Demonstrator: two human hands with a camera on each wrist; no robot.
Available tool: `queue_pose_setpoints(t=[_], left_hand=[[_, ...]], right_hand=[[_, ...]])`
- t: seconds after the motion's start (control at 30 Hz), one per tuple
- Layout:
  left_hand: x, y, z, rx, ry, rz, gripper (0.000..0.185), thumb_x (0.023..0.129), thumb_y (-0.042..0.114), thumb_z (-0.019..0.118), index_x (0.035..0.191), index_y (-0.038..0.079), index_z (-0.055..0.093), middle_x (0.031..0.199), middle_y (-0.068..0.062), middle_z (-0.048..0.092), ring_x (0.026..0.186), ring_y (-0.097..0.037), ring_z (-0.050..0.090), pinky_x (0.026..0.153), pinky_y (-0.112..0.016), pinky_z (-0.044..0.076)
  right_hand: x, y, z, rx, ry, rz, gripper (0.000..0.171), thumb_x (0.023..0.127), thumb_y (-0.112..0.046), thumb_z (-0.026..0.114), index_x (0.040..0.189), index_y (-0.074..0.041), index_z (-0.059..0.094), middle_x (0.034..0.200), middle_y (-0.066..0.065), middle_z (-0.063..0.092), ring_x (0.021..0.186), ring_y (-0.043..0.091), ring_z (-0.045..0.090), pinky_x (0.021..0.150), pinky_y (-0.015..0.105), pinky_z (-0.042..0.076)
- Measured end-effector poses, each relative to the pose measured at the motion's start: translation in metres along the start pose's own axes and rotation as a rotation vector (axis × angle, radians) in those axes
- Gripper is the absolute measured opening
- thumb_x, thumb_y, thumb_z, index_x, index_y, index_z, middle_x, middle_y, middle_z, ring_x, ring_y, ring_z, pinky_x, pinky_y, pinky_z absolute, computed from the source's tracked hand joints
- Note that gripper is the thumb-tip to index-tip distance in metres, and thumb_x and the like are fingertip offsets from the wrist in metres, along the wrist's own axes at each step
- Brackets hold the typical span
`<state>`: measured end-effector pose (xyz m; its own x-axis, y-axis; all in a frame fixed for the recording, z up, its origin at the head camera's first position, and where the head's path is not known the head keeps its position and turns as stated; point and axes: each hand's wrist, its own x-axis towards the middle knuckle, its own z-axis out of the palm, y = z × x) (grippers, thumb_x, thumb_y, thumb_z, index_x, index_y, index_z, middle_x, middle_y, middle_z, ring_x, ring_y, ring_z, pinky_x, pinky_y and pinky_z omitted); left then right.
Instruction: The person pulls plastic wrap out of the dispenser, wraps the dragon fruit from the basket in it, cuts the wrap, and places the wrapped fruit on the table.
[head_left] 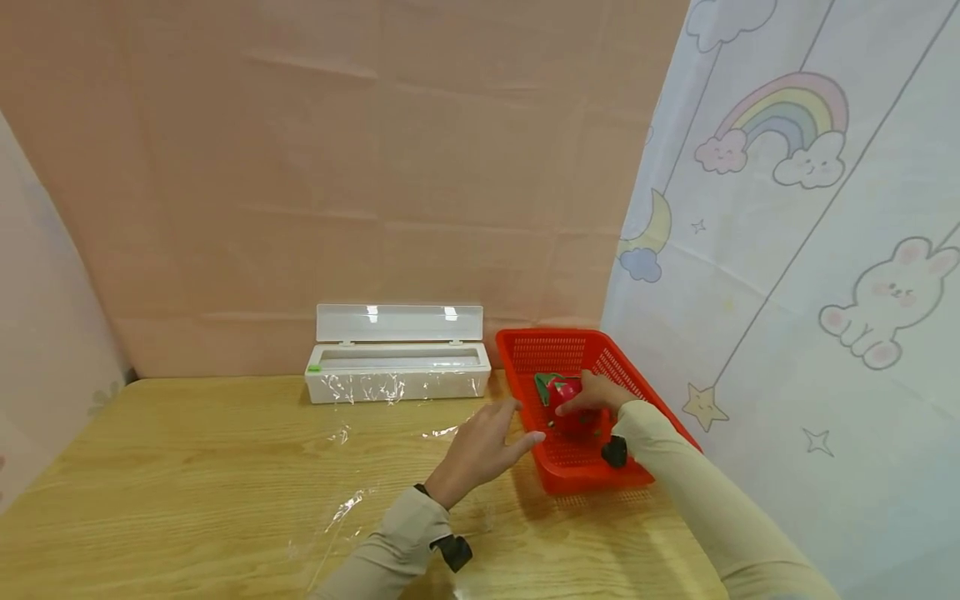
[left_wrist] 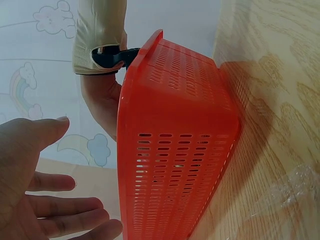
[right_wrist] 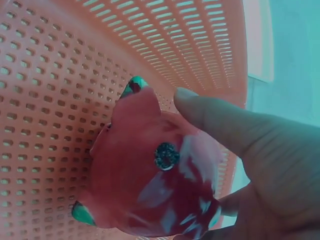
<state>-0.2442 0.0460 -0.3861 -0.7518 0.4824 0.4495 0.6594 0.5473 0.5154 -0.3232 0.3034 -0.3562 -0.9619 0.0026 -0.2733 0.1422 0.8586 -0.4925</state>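
Observation:
A red perforated basket (head_left: 577, 471) stands on the wooden table (head_left: 187, 483) at the right. Inside it lies a red dragon fruit (head_left: 564, 392) with green tips. My right hand (head_left: 596, 393) reaches into the basket and grips this fruit. In the right wrist view the thumb (right_wrist: 225, 125) presses on the fruit (right_wrist: 150, 180) against the basket floor (right_wrist: 60, 75). My left hand (head_left: 487, 442) hovers with straight, spread fingers just beside the basket's left wall. The left wrist view shows that hand (left_wrist: 30, 185) apart from the basket wall (left_wrist: 175, 165), holding nothing.
A white cling-film dispenser box (head_left: 397, 367) with its lid up stands at the back of the table. A sheet of clear film (head_left: 352, 500) lies spread over the table in front of it. A printed curtain (head_left: 787, 292) hangs close behind the basket on the right.

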Motion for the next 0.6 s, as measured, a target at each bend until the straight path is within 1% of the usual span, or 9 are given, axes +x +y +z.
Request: queue_pose_setpoints(t=[0.07, 0.17, 0.27, 0.3, 0.37, 0.53, 0.6], left_hand=[[0.001, -0.001, 0.0, 0.005, 0.0, 0.001, 0.055, 0.096, 0.05, 0.062, 0.126, 0.005, 0.059, 0.116, -0.008, 0.067, 0.099, -0.026, 0.066, 0.076, -0.038, 0.055], [0.003, -0.002, 0.0, 0.018, 0.01, 0.01, 0.054, 0.096, 0.05, 0.062, 0.125, 0.005, 0.059, 0.115, -0.008, 0.067, 0.096, -0.025, 0.065, 0.074, -0.036, 0.055], [0.004, -0.002, -0.002, 0.017, 0.023, 0.016, 0.053, 0.096, 0.049, 0.062, 0.125, 0.005, 0.059, 0.115, -0.008, 0.067, 0.096, -0.025, 0.065, 0.074, -0.036, 0.055], [0.004, -0.002, -0.002, 0.014, 0.025, 0.016, 0.053, 0.096, 0.049, 0.062, 0.125, 0.005, 0.059, 0.116, -0.008, 0.067, 0.097, -0.025, 0.065, 0.074, -0.037, 0.055], [0.004, -0.003, -0.002, 0.006, 0.024, 0.009, 0.053, 0.096, 0.049, 0.063, 0.125, 0.005, 0.059, 0.117, -0.008, 0.067, 0.099, -0.025, 0.065, 0.076, -0.038, 0.055], [0.0, -0.003, -0.002, -0.009, 0.009, -0.013, 0.052, 0.097, 0.048, 0.062, 0.128, 0.006, 0.058, 0.12, -0.008, 0.066, 0.104, -0.026, 0.065, 0.078, -0.04, 0.055], [0.0, -0.003, -0.002, -0.009, 0.011, -0.008, 0.052, 0.097, 0.048, 0.062, 0.128, 0.007, 0.058, 0.12, -0.007, 0.066, 0.104, -0.026, 0.065, 0.078, -0.04, 0.056]], right_hand=[[0.001, 0.002, -0.001, 0.024, -0.02, 0.022, 0.086, 0.081, -0.033, 0.084, 0.138, 0.01, 0.035, 0.12, 0.023, 0.055, 0.106, 0.036, 0.054, 0.092, 0.052, 0.052], [0.002, 0.001, -0.003, 0.05, -0.041, 0.039, 0.086, 0.083, -0.033, 0.082, 0.138, 0.009, 0.032, 0.119, 0.023, 0.054, 0.103, 0.037, 0.055, 0.082, 0.05, 0.056], [0.003, -0.002, -0.005, 0.059, -0.035, 0.028, 0.083, 0.085, -0.032, 0.08, 0.137, 0.009, 0.03, 0.116, 0.025, 0.053, 0.098, 0.037, 0.058, 0.071, 0.048, 0.059], [0.002, -0.002, -0.005, 0.056, -0.029, 0.022, 0.082, 0.086, -0.032, 0.079, 0.137, 0.01, 0.029, 0.115, 0.025, 0.053, 0.097, 0.037, 0.058, 0.07, 0.047, 0.059], [0.002, -0.004, -0.003, 0.093, -0.029, 0.024, 0.08, 0.087, -0.029, 0.079, 0.136, 0.009, 0.028, 0.116, 0.025, 0.051, 0.099, 0.037, 0.056, 0.072, 0.048, 0.059], [0.0, -0.002, 0.005, 0.239, -0.043, 0.056, 0.073, 0.087, -0.02, 0.078, 0.132, 0.005, 0.027, 0.123, 0.025, 0.044, 0.11, 0.039, 0.048, 0.09, 0.051, 0.054], [0.0, -0.001, 0.006, 0.229, -0.029, 0.053, 0.071, 0.086, -0.02, 0.079, 0.13, 0.005, 0.028, 0.122, 0.025, 0.045, 0.111, 0.039, 0.048, 0.094, 0.051, 0.052]])
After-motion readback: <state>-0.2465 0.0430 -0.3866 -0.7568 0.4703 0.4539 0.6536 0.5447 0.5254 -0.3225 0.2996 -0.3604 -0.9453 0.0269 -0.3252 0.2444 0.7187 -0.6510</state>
